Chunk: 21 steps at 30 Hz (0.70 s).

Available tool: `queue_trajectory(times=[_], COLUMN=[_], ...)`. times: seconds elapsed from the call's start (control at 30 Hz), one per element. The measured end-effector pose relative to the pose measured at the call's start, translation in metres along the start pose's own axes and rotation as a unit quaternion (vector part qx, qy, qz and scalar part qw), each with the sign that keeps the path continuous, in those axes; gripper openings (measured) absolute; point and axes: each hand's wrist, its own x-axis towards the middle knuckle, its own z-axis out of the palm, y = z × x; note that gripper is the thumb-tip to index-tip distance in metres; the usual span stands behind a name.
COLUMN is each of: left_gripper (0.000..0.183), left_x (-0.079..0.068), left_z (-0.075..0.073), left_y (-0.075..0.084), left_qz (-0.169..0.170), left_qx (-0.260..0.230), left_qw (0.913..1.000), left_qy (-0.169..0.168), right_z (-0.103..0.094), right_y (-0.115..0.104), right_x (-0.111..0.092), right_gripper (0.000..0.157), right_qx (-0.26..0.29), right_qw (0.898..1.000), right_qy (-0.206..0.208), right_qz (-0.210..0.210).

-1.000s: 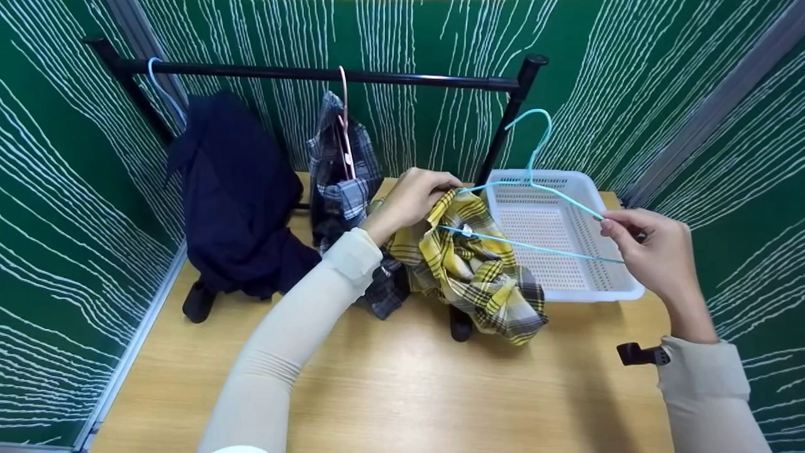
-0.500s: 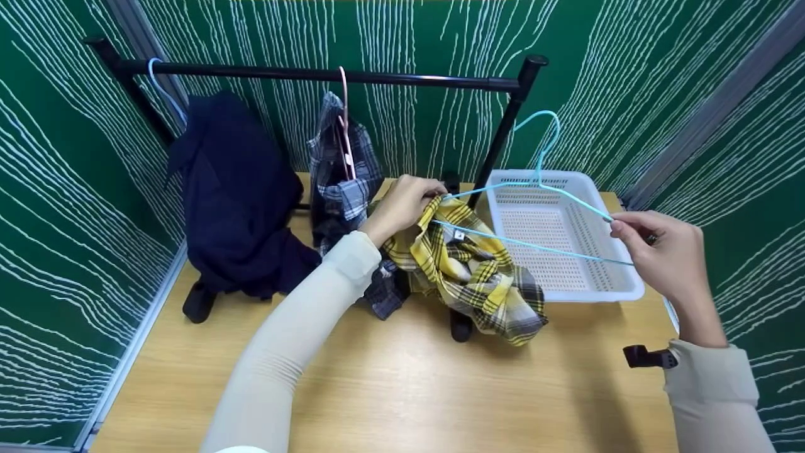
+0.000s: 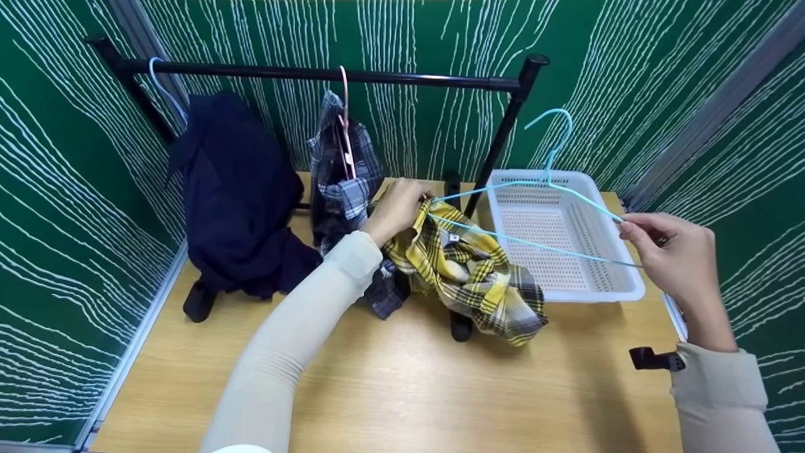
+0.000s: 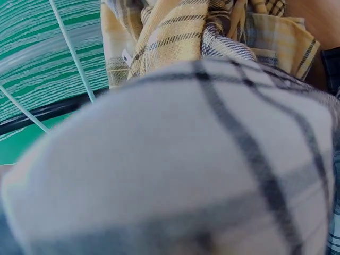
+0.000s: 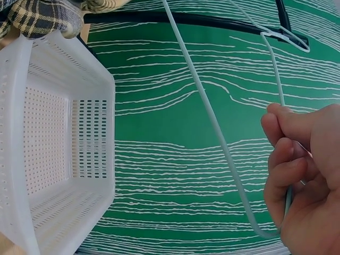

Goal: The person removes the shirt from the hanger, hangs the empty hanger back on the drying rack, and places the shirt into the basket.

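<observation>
My right hand (image 3: 676, 255) pinches the right shoulder of a light-blue wire hanger (image 3: 585, 200) between thumb and fingers; its hook points up. The hanger's left end runs into the neck of a yellow plaid shirt (image 3: 484, 277). At that collar my left hand (image 3: 399, 207) grips the cloth, its fingertips partly hidden behind the fabric. The shirt hangs bunched below, a small white label (image 3: 454, 238) showing inside. In the left wrist view, pale checked cloth (image 4: 175, 154) fills most of the picture and hides the hand. The right wrist view shows fingers (image 5: 287, 159) curled round the hanger's end.
A black clothes rack (image 3: 415, 78) stands behind, carrying a navy garment (image 3: 233, 189) and a grey-blue plaid shirt (image 3: 344, 189) on a pink hanger (image 3: 345, 119). A white plastic basket (image 3: 632, 292) sits at the right on the wooden table (image 3: 390, 390). Green patterned panels surround it.
The right hand and hanger have shifted to the right. My left hand has moved left and slightly down with the collar, drawing it further toward the hanger's left tip.
</observation>
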Motion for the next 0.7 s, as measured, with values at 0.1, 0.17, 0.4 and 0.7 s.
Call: queue_trajectory(times=[0.1, 0.17, 0.4, 0.7], left_gripper=[0.036, 0.036, 0.052, 0.052], left_x=[-0.001, -0.002, -0.007, -0.01], left_z=[0.0, 0.001, -0.001, -0.006], left_y=[-0.002, -0.002, 0.001, 0.01], left_qz=[-0.018, -0.029, -0.076, -0.074], left_qx=[0.013, 0.025, 0.049, 0.06], left_qw=[0.9998, 0.9992, 0.9934, 0.9847], left_qy=[0.0, -0.005, -0.071, -0.146], right_z=[-0.001, -0.001, -0.001, 0.003], right_y=[0.0, 0.0, 0.0, 0.0], right_x=[-0.001, -0.001, -0.001, -0.001], right_gripper=[0.024, 0.025, 0.026, 0.025], right_qx=[0.003, 0.005, 0.007, 0.014], right_qw=[1.0, 1.0, 1.0, 1.0], right_qy=[0.001, 0.003, 0.007, 0.009], right_qz=[0.004, 0.01, 0.023, 0.022])
